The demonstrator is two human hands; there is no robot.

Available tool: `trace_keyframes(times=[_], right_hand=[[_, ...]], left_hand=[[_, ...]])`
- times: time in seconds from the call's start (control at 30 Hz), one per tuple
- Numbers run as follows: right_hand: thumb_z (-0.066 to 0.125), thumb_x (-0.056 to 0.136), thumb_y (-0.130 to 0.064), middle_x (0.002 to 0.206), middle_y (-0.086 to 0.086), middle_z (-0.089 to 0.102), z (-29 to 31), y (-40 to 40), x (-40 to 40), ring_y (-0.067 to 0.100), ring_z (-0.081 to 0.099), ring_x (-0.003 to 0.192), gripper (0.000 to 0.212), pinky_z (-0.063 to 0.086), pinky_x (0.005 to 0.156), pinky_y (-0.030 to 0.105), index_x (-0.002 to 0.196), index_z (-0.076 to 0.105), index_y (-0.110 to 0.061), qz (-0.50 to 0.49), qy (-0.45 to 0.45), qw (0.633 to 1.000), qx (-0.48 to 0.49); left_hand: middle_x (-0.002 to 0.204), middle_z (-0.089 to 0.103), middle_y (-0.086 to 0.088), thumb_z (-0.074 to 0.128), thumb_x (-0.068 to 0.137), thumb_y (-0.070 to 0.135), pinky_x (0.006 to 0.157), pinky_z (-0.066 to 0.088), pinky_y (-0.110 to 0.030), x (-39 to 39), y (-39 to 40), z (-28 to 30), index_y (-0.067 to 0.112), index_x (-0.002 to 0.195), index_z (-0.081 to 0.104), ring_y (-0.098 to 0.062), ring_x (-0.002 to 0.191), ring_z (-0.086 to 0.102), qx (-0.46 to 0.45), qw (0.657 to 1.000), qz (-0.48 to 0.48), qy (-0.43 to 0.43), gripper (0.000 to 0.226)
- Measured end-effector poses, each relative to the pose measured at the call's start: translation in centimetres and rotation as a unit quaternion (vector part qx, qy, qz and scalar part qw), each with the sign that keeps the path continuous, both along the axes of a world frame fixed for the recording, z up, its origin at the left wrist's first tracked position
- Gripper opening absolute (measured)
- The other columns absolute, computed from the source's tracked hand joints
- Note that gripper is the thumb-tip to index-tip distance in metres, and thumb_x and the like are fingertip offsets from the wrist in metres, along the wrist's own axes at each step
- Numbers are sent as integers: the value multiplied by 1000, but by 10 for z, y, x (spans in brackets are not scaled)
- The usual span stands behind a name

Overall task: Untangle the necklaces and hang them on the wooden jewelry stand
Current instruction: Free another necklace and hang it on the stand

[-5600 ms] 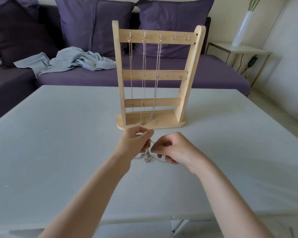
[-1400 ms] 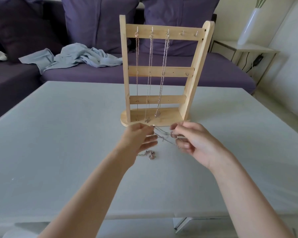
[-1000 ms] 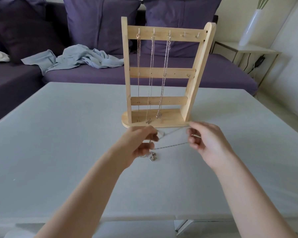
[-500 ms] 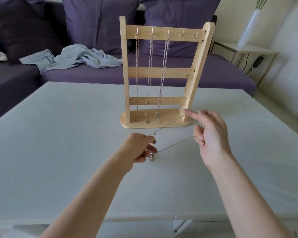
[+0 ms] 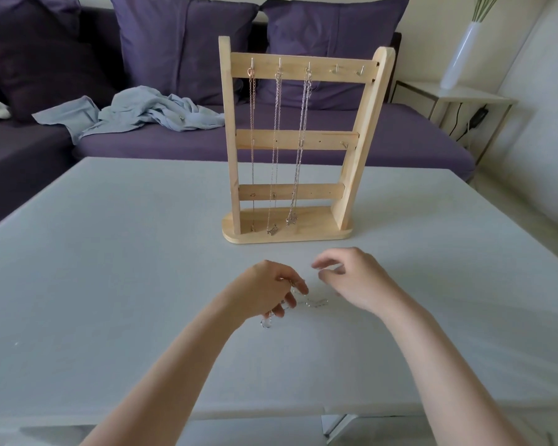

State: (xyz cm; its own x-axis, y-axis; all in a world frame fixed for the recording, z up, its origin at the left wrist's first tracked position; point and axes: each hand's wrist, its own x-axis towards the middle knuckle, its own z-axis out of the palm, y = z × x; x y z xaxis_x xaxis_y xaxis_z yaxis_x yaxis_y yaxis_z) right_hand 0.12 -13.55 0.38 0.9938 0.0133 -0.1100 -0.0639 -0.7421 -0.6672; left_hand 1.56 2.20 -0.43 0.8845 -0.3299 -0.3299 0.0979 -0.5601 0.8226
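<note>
From the head camera we see our left hand [image 5: 268,292] curled round the tangled necklace [image 5: 306,302], whose loose chain trails rightward across the table [image 5: 110,252] toward our right hand [image 5: 351,281]. That hand is nearer the free end, fingers loosely bent and holding nothing we can make out. Straight ahead stands the wooden jewelry stand [image 5: 303,140], its two right hooks [image 5: 348,69] bare; a purple sofa [image 5: 400,130] lies beyond.
</note>
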Motion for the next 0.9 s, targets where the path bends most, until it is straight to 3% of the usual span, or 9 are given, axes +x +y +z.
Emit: trace_keyframes(times=[0.07,0.13,0.27,0.4,0.9], right_hand=[[50,89,-4,102,-6,67,2,6,-2,9,58,76,26,48,63,21,100,64,-23,49,39,996,68],[49,89,1,86,-2,67,5,10,-4,9,57,68,25,45,56,19,98,65,-16,79,76,985,130],[57,88,-1,64,-1,65,9,7,-4,10,54,55,13,38,49,16,85,67,-9,26,57,973,223],[65,85,-11,53,-4,55,10,-1,-2,8,45,48,8,33,45,15,80,70,-8,-54,11,969,241],[65,85,-10,48,-6,46,15,2,-5,7,37,44,7,26,43,15,80,69,-6,-27,35,964,264]], left_hand=[[66,58,2,32,89,-3,38,36,-18,-1,-2,0,25,78,65,-6,43,49,-1,1000,-8,-2,44],[64,59,4,36,89,-3,39,36,-18,-2,-2,2,24,78,64,-7,47,50,-35,999,8,-6,41],[59,60,5,40,88,-4,46,39,-17,1,2,10,16,76,66,-7,48,48,-146,986,79,-4,35],[66,67,5,48,91,-1,55,47,-12,1,5,12,13,83,64,0,54,58,-185,978,91,-27,23],[71,66,6,65,86,13,58,48,-11,0,4,14,19,77,68,4,62,60,-168,980,73,-78,12]])
